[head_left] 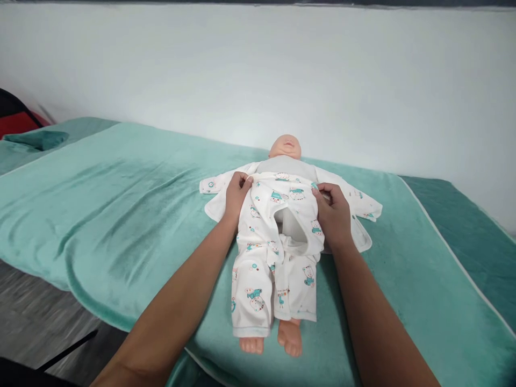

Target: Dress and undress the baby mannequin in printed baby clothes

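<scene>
While doll point(285, 146) lies face-up on blanket point(121, 215), left hand point(237, 193) pinches romper point(258, 269) at chest, right hand point(332, 215) pinches opposite side

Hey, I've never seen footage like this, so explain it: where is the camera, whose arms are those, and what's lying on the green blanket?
There is one picture, taken by a camera worn on a person's head, looking forward and down. So the two bare arms coming in from the bottom are that person's own. A baby doll lies on its back on a teal blanket, dressed in a white printed sleepsuit open at the front. The left hand pinches a flap at the chest; the right hand rests on the opposite flap, its grip hidden.
</scene>
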Demonstrator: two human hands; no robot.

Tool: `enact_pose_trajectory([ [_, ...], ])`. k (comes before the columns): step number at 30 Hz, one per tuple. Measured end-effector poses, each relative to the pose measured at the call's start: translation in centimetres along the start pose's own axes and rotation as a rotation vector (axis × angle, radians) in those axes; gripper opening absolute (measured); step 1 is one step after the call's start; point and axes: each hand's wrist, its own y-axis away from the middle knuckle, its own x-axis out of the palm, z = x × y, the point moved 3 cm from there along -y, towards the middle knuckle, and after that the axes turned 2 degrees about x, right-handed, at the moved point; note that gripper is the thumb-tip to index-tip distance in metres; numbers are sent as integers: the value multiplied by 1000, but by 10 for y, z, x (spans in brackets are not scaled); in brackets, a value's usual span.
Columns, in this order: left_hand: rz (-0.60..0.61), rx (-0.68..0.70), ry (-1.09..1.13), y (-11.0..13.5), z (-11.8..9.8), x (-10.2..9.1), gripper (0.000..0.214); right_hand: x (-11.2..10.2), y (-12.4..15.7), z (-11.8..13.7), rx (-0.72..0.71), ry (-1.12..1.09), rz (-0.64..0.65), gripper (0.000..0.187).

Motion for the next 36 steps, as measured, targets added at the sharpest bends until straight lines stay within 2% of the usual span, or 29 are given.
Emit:
enact_pose_trajectory([
  [5,-28,-80,22,-6,7,-2,16,2,-10,5,-78,135,53,9],
  [9,-35,-162,34,-11,11,-4,16,7,-29,1,-52,274,75,11],
  [13,8,-186,53,-12,13,-1,13,13,-43,-6,36,287,75,13],
  [16,33,-71,-42,-10,7,2,11,15,-43,-8,31,216,108,12],
  [19,58,147,-144,-6,-9,4,6,13,-39,-4,-106,102,123,12],
  [21,129,273,-149,-4,-21,4,9,12,-38,-2,-166,43,170,13],
  [23,253,316,-99,-3,-30,5,13,12,-40,-1,-149,11,271,17],
  [25,368,296,-61,-5,-36,6,14,12,-44,0,-111,18,363,19],
  [27,426,271,-89,-11,-38,7,13,11,-48,2,-111,68,391,20],
  [31,350,208,-173,-31,-34,13,15,13,-58,7,-148,187,335,21],
  [36,245,49,-170,-52,-22,25,18,18,-75,7,-124,371,217,17],
])
